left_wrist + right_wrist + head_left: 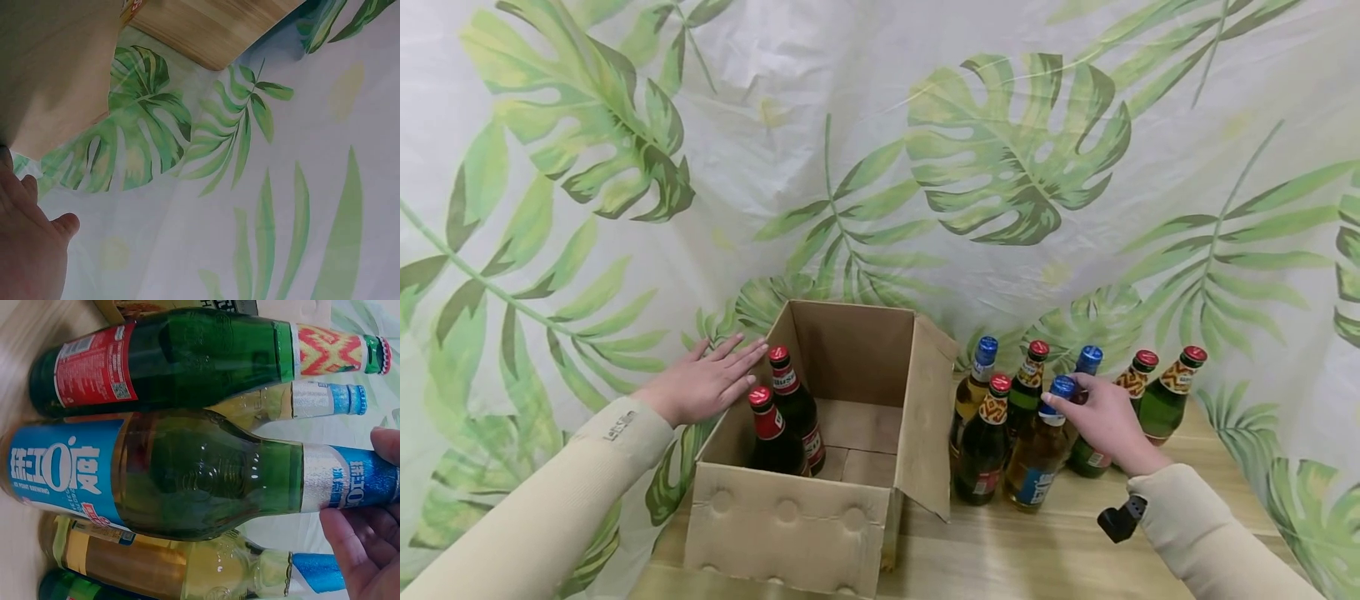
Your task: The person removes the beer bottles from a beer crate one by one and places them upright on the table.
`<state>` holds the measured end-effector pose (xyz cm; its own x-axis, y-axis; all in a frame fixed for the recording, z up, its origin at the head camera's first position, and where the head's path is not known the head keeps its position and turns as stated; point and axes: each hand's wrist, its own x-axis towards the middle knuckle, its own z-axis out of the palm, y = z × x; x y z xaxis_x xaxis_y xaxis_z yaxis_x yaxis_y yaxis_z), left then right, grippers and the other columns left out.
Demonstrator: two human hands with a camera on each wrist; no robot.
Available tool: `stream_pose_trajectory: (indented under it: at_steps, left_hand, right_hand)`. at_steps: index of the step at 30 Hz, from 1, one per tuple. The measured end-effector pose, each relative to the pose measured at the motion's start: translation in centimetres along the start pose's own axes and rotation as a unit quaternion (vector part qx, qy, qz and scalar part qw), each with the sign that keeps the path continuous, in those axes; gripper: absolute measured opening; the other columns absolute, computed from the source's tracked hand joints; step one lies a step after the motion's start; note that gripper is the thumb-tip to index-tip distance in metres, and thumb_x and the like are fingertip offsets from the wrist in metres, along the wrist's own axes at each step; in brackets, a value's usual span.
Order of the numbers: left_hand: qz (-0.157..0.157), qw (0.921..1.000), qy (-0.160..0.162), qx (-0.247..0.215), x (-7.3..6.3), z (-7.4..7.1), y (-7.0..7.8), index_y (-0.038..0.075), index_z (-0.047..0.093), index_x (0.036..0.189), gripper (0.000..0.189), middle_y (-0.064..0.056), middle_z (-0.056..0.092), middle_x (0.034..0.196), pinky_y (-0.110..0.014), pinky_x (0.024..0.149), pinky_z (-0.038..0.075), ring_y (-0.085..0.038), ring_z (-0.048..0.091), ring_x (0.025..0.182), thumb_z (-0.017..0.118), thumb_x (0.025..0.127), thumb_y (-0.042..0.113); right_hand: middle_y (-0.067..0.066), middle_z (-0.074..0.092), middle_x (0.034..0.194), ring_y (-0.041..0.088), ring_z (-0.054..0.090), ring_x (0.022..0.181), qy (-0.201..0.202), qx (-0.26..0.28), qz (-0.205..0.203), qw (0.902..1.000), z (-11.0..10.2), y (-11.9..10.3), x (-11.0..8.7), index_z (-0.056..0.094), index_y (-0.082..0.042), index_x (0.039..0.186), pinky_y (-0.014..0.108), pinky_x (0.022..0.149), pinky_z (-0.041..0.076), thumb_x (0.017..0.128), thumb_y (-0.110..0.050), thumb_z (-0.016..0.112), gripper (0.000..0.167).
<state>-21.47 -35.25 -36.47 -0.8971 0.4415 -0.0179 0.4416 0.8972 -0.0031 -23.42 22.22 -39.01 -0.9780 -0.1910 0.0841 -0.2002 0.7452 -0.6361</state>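
My left hand (709, 385) lies with straight, spread fingers at the left rim of an open cardboard box (786, 521). In the left wrist view, the same hand (28, 240) shows beside the box wall (59, 69). Two dark beer bottles with red caps, one farther back (796, 408) and one nearer (772, 450), stand inside the box at its left side. My right hand (1108, 417) pinches the blue-foiled neck of a beer bottle (1037, 458) with a blue label. From close up, thumb and fingers (340, 540) grip that beer bottle (194, 475) just below its cap.
Several more beer bottles stand around the held one, among them a green one (983, 454) with a red cap and a pale one (972, 396) with a blue cap. The box's side flap (928, 417) leans out toward them. A leaf-patterned sheet (850, 67) hangs behind the wooden table (970, 558).
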Motion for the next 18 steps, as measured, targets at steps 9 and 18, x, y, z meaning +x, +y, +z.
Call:
stream_pose_trajectory:
  at_steps: [9, 18]
  left_hand:
    - [-0.006, 0.9995, 0.020, -0.026, -0.4, -0.4, 0.4, 0.007, 0.036, 0.161, 0.057, -0.016, 0.035, 0.164, -0.073, 0.115, 0.017, -0.046, 0.025, 0.151, 0.040, 0.112, 0.037]
    - [-0.004, 0.9995, 0.014, -0.028, -0.5, -0.9, 1.1, 0.006, 0.037, 0.161, 0.057, -0.016, 0.035, 0.164, -0.073, 0.114, 0.019, -0.046, 0.026, 0.150, 0.043, 0.112, 0.034]
  right_hand:
    - [0.012, 0.072, 0.091, 0.017, 0.061, 0.067, 0.016, 0.020, -0.018, 0.9995, 1.0, -0.4, -0.4, 0.060, 0.012, 0.131, 0.036, 0.059, 0.049, 0.101, -0.033, 0.070, 0.055]
    - [0.015, 0.072, 0.098, 0.017, 0.061, 0.070, -0.015, 0.024, -0.008, 0.9996, 0.9, -0.6, -0.3, 0.054, 0.013, 0.137, 0.035, 0.060, 0.049, 0.102, -0.033, 0.067, 0.059]
